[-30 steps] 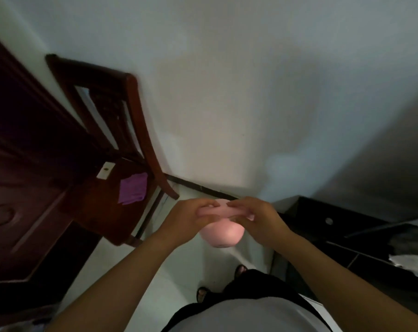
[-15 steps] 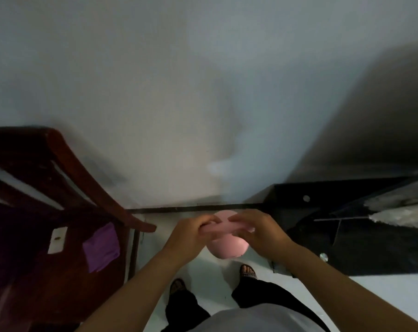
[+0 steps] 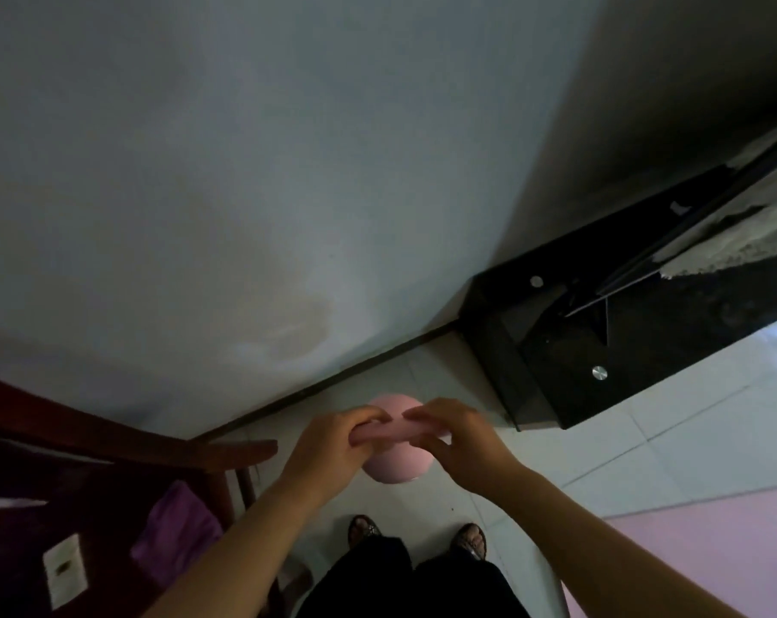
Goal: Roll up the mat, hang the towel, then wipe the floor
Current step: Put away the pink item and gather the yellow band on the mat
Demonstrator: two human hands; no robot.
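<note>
A person stands on a pale tiled floor (image 3: 645, 439) facing a grey-blue wall (image 3: 288, 171), holding a pink bundle (image 3: 397, 466) in both hands in front of the body, seen from a head-worn camera looking down; the left hand (image 3: 328, 443) has its fingers curled round the left end of the bundle's upper fold, and the right hand (image 3: 458, 439) pinches the right end between thumb and fingertips; the two hands sit close together at the same height, with the fold stretched between them and a rounded pink mass hanging beneath; whether the bundle is towel or mat cannot be told in the dim light. A flat pink mat (image 3: 712, 550) lies on the tiles at the lower right, well apart from the hands and running out of view. At the left, a dark wooden chair (image 3: 110, 439) stands against the wall; a purple cloth (image 3: 177, 528) lies crumpled on its seat, near a small white card (image 3: 65, 573). At the right, a glossy black cabinet (image 3: 556, 350) sits low on the floor along the shadowed stretch of wall, a grey fuzzy cloth (image 3: 756, 234) resting on its top. A dark skirting strip (image 3: 355, 372) runs where wall meets floor. Below the hands, two sandalled feet (image 3: 364, 528) show beneath black trousers (image 3: 413, 582).
</note>
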